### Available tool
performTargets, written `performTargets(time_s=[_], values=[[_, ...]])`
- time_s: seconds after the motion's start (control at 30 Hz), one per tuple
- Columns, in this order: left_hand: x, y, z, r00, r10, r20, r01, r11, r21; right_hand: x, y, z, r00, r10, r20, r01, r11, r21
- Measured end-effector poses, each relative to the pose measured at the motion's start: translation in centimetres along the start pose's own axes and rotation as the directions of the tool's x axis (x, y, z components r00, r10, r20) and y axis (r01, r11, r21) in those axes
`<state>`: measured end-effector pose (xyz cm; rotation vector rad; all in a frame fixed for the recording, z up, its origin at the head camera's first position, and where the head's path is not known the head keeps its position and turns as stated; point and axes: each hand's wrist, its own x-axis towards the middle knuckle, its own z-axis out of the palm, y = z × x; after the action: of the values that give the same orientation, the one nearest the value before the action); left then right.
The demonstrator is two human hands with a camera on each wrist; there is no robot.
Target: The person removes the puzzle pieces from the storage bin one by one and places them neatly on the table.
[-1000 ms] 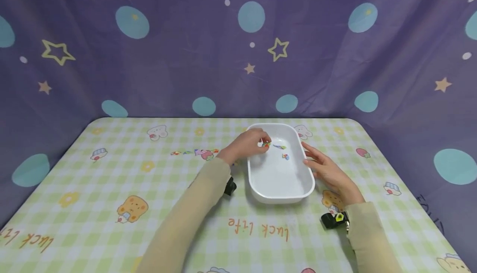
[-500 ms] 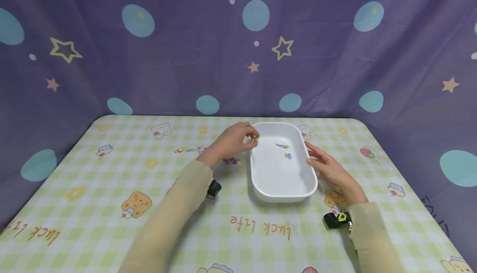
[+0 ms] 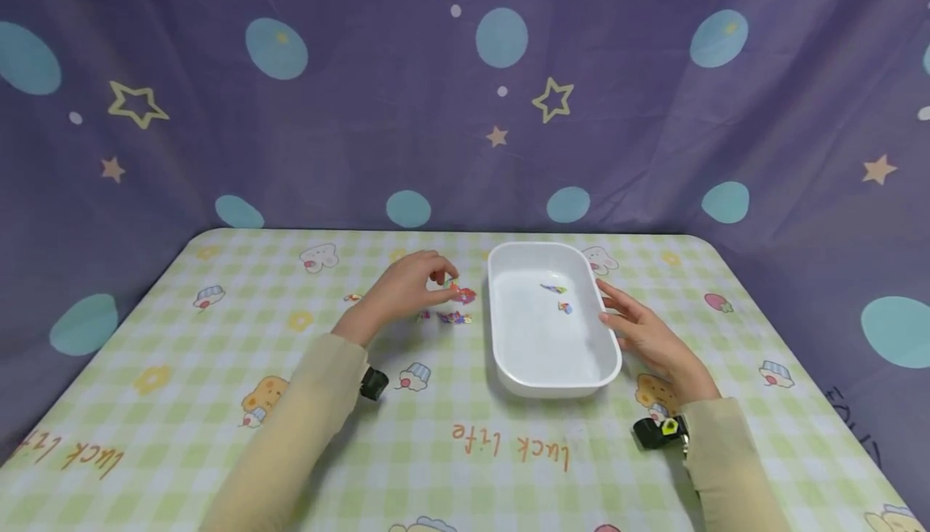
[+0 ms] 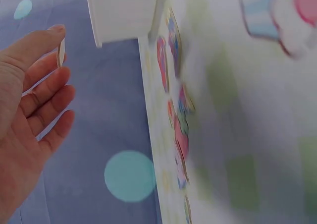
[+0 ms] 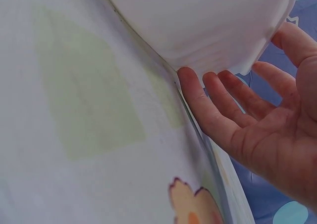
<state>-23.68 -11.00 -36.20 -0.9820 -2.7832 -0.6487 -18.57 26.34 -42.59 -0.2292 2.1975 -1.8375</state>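
Note:
My left hand (image 3: pixel 403 290) is held over the table, left of the white box. Between thumb and index finger it pinches a small thin flat piece (image 4: pixel 61 53), seen edge-on in the left wrist view. Just by those fingertips in the head view lies a red piece (image 3: pixel 467 296), with a blue-purple piece (image 3: pixel 455 318) nearer me. My right hand (image 3: pixel 650 338) touches the right outer side of the white box (image 3: pixel 555 391), its fingers loosely extended against the wall. Two little colourful pieces, one long (image 3: pixel 554 288) and one short (image 3: pixel 565 307), lie inside the box.
More colourful pieces (image 4: pixel 181 135) lie in a loose row on the table, partly hidden by my left hand in the head view. A checkered cloth (image 3: pixel 508 483) printed with cartoons covers the table. Behind hangs a purple curtain (image 3: pixel 327 112).
My left hand has come out of the box and moved left over the table, a small piece still pinched in its fingers. The right hand stays at the box's side.

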Motion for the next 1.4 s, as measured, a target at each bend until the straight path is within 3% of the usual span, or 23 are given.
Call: performTargets(time_s=[0.17, 0.47, 0.63, 0.9, 1.1, 1.4], values=[[-1.3, -1.1, -0.4, 0.999, -0.05, -0.004, 0.05, 0.999, 0.008, -0.1, 0.1, -0.1, 1.0, -0.003, -0.003, 0.003, 1.0, -0.001], [-3.5, -3.0, -0.6, 0.991, -0.131, -0.007, 0.131, 0.985, 0.112, 0.0, -0.1, 0.1, 1.0, -0.016, 0.017, 0.016, 0.999, 0.029], [-4.2, -4.1, -0.5, 0.98, -0.192, 0.04, 0.186, 0.975, 0.118, 0.0, 0.0, 0.1, 1.0, -0.01, 0.015, 0.01, 1.0, 0.022], [-4.2, -5.1, -0.1, 0.951, -0.257, 0.171, 0.234, 0.961, 0.146, 0.0, 0.1, 0.0, 1.0, -0.014, 0.008, 0.014, 1.0, 0.011], [-4.0, -5.5, 0.5, 0.946, -0.251, 0.204, 0.21, 0.957, 0.202, -0.1, 0.0, 0.0, 1.0, -0.009, -0.007, 0.009, 1.0, -0.014], [-3.6, -5.8, 0.7, 0.944, -0.252, 0.21, 0.206, 0.954, 0.219, -0.1, 0.1, -0.1, 1.0, -0.019, 0.0, 0.019, 1.0, -0.009]])
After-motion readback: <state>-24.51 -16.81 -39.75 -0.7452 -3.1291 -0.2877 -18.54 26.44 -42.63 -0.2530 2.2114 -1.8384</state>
